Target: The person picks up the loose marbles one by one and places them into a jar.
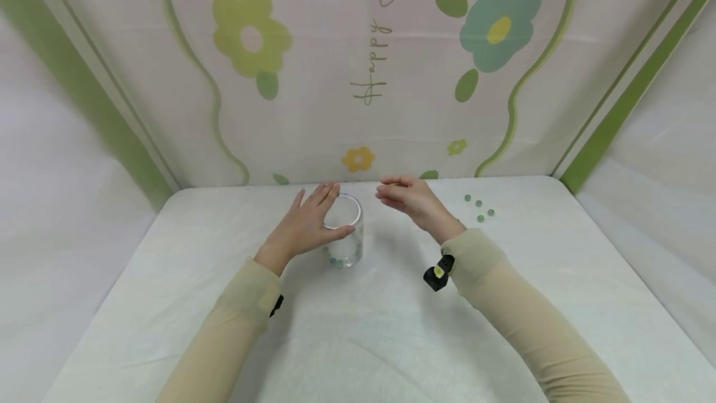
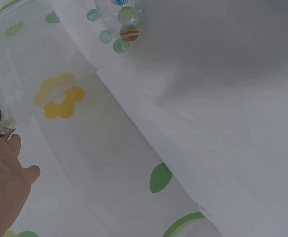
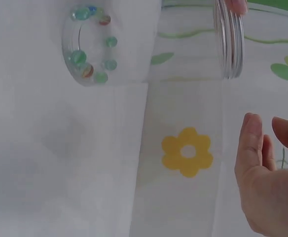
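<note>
A clear glass jar (image 1: pixel 353 244) stands upright near the far edge of the table. Several glass marbles, mostly green with some blue and reddish ones (image 3: pixel 78 57), lie around its bottom. My left hand (image 1: pixel 306 224) holds the jar at its mouth, thumb across the near side of the rim and fingers on the far left. To the right of the jar my right hand (image 1: pixel 413 199) hovers with its fingers bent toward the mouth. The right wrist view shows a gap between its fingertips (image 3: pixel 253 123), and no marble shows there.
Several loose green marbles (image 1: pixel 478 203) lie on the white table cover (image 1: pixel 358 341) beyond the right forearm. A flower-printed cloth wall (image 1: pixel 324 123) rises at the table's far edge, with pale side walls left and right.
</note>
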